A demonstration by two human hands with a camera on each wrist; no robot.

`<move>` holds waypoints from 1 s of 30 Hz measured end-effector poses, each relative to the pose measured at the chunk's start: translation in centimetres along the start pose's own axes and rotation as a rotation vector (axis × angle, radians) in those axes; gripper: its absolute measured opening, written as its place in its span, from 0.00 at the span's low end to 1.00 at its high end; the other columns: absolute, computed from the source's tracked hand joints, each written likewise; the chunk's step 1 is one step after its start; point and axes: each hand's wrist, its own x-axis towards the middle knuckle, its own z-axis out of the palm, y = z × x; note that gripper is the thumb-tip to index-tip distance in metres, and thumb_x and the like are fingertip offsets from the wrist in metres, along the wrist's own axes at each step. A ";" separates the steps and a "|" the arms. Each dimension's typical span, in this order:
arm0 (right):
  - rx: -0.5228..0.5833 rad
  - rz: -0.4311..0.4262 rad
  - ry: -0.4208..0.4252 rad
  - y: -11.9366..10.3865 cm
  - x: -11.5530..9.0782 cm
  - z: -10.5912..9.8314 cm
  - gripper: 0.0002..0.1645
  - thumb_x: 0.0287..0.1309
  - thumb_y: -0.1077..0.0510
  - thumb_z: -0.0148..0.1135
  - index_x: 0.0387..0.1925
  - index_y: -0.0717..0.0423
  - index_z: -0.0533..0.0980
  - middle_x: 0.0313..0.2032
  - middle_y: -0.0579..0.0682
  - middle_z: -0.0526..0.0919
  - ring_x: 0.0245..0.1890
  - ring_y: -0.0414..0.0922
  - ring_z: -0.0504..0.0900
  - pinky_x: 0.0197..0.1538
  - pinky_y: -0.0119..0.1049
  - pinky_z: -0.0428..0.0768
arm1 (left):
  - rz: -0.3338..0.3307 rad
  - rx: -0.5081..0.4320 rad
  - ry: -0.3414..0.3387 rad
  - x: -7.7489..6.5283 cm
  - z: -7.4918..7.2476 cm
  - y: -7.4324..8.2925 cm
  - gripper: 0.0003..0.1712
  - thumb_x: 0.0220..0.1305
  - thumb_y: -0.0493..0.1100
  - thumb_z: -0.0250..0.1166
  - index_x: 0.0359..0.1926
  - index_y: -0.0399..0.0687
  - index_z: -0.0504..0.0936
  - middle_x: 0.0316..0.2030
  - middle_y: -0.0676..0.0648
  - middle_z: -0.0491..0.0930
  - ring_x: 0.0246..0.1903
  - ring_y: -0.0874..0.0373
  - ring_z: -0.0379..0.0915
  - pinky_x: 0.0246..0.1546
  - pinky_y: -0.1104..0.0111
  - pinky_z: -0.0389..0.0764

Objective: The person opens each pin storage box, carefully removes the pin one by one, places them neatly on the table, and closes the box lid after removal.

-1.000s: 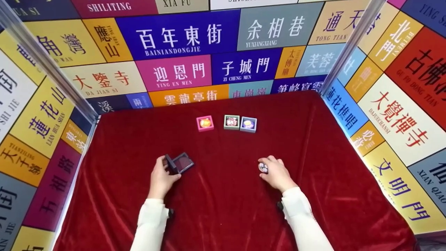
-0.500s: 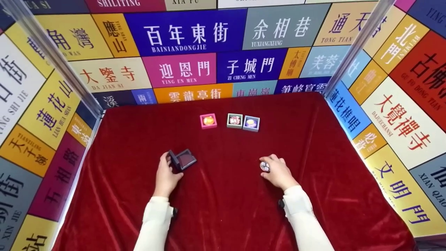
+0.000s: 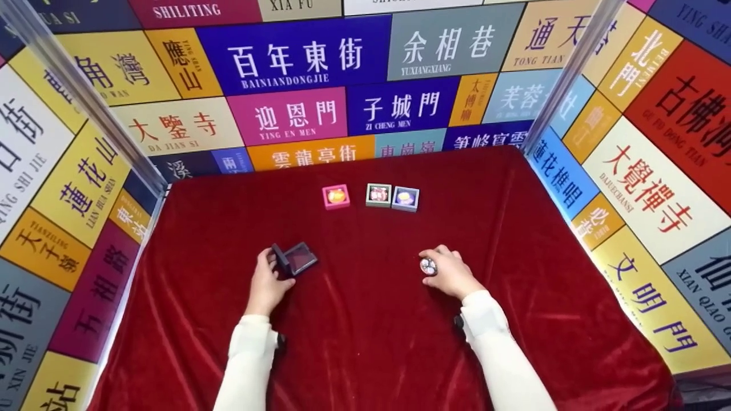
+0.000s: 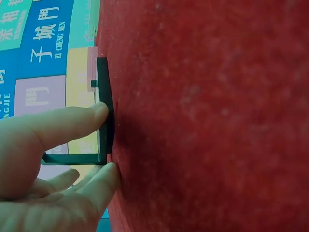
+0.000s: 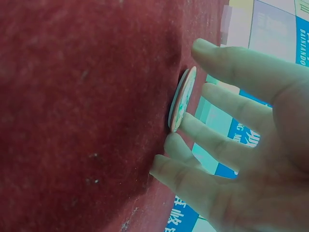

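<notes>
A small dark square box [image 3: 301,260] stands on red cloth with its hinged lid [image 3: 281,260] raised. My left hand [image 3: 268,288] grips it: in the left wrist view, the thumb [image 4: 96,113] presses on the low part's edge while other fingers lie behind and beside the lid. To the right, a round patterned disc [image 5: 183,100] with a pale copper rim lies slightly tilted on the cloth. Around it my right hand [image 3: 451,272] spreads its fingers. In the right wrist view the thumb stands apart from the disc, and a finger is at its lower edge; contact is unclear.
Three small square boxes with round items inside sit at the back: a pink box [image 3: 336,197], a green box [image 3: 378,195] and a grey-violet box [image 3: 405,198], the last two side by side. Printed wall panels [image 3: 297,57] enclose the red cloth [image 3: 354,319].
The head view has shifted slightly. The right hand and disc have moved a little farther forward, and more of the disc's face shows. The left hand and dark box stay nearly in place.
</notes>
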 end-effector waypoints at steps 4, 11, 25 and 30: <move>-0.021 -0.018 -0.025 0.0 0.3 -0.4 0.40 0.54 0.59 0.85 0.68 0.53 0.80 0.60 0.58 0.76 0.58 0.64 0.74 0.52 0.62 0.82 | -0.032 -0.027 -0.014 -0.1 0.0 -0.3 0.57 0.53 0.13 0.70 0.79 0.27 0.51 0.74 0.22 0.61 0.78 0.30 0.57 0.75 0.48 0.65; -0.015 -0.023 -0.048 0.0 0.7 -0.9 0.42 0.51 0.60 0.86 0.68 0.54 0.80 0.60 0.58 0.76 0.57 0.64 0.75 0.51 0.64 0.82 | -0.027 0.060 -0.141 0.5 -1.2 0.9 0.60 0.58 0.19 0.73 0.82 0.26 0.45 0.77 0.20 0.55 0.78 0.28 0.55 0.76 0.46 0.63; -0.060 -0.036 -0.056 -0.4 0.0 -0.4 0.44 0.46 0.60 0.89 0.67 0.54 0.81 0.58 0.58 0.75 0.56 0.64 0.73 0.50 0.61 0.83 | 0.194 0.355 0.092 0.3 -3.4 7.7 0.48 0.63 0.34 0.78 0.78 0.26 0.64 0.68 0.23 0.69 0.70 0.30 0.66 0.75 0.46 0.64; -0.074 -0.027 -0.049 -0.5 -0.3 -0.5 0.45 0.48 0.61 0.88 0.69 0.53 0.80 0.60 0.57 0.74 0.58 0.64 0.73 0.51 0.60 0.84 | 0.438 0.377 0.121 1.2 -2.1 14.3 0.34 0.64 0.33 0.78 0.69 0.28 0.78 0.61 0.29 0.78 0.61 0.35 0.75 0.68 0.49 0.73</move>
